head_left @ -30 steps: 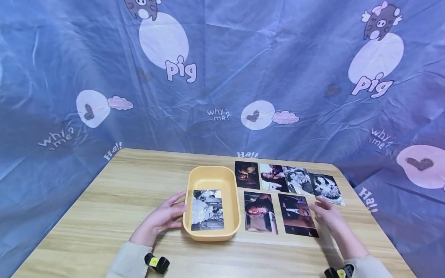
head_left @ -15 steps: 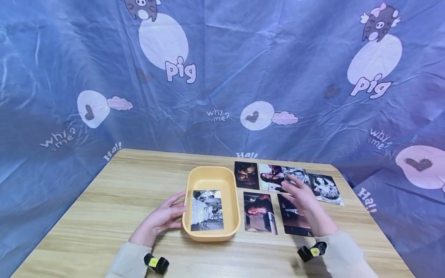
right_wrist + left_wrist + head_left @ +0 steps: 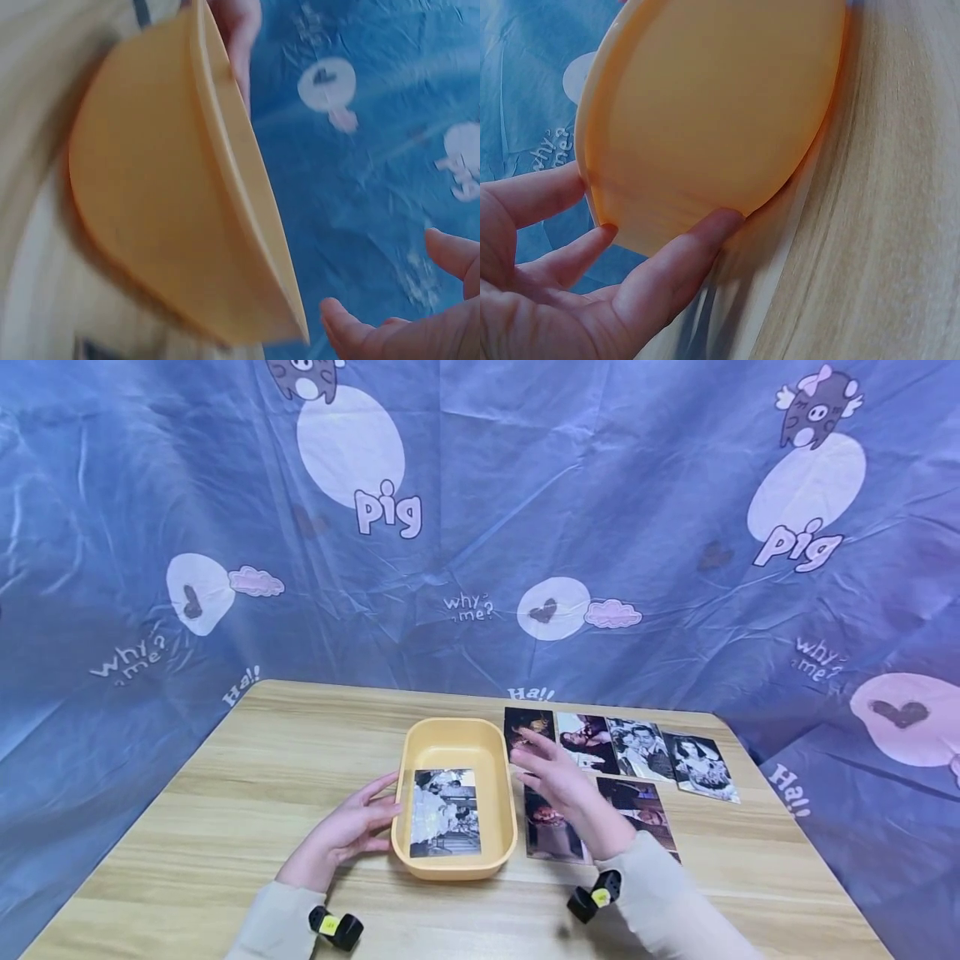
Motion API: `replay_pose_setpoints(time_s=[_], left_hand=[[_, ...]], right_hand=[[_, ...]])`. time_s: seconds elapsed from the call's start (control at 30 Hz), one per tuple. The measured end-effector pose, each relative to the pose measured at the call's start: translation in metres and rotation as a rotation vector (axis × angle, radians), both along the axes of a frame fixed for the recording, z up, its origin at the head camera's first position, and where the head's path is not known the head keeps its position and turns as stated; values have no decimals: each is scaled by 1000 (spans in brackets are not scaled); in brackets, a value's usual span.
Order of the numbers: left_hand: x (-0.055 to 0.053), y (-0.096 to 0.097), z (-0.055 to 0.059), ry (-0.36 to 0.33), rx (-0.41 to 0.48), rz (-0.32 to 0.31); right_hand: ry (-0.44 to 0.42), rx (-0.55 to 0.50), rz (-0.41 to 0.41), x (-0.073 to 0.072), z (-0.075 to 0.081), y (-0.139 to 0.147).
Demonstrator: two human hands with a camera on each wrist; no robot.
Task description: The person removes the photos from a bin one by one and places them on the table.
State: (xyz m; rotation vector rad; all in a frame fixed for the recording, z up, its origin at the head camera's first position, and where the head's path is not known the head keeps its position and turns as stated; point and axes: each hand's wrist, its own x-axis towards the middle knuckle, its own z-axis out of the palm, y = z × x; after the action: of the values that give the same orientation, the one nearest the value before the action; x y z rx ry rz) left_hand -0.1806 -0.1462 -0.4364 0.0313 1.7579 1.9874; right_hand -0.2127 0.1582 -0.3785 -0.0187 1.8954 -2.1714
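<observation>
A yellow plastic box (image 3: 453,735) sits on the table with a black-and-white photo (image 3: 444,812) lying flat inside it. Against the box's left side rests my left hand (image 3: 352,828). In the left wrist view its thumb (image 3: 697,244) presses the outer wall and its fingers touch near the rim. My right hand (image 3: 562,781) hovers beside the box's right rim, fingers spread and holding nothing. Beneath it, a colour photo (image 3: 553,839) is partly covered. To that photo's right lies another dark colour photo (image 3: 637,802), overlapped by the wrist.
Along the back right is a row of photos: a dark one (image 3: 525,720), a colour one (image 3: 587,739) and two black-and-white ones, a couple (image 3: 639,750) and a single figure (image 3: 703,768). A blue printed cloth (image 3: 480,527) hangs behind the wooden table (image 3: 300,735).
My right hand has moved left, from the photos at the right over to the box's right rim. My left hand, the box and the photos have stayed in place.
</observation>
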Motion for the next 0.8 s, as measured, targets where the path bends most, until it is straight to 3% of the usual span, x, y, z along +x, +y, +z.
replay_pose_setpoints(time_s=[0.33,0.6,0.8], left_hand=[[1,-2,-2,1,23,-5],[0,-3,-1,-8,18,7],[0,-2,0,-7,10,11]], right_hand=[[-45,13,50,9,-15,-55],[-57,151,90,12,-30,-70],[-30,201,59,9,-35,-74]])
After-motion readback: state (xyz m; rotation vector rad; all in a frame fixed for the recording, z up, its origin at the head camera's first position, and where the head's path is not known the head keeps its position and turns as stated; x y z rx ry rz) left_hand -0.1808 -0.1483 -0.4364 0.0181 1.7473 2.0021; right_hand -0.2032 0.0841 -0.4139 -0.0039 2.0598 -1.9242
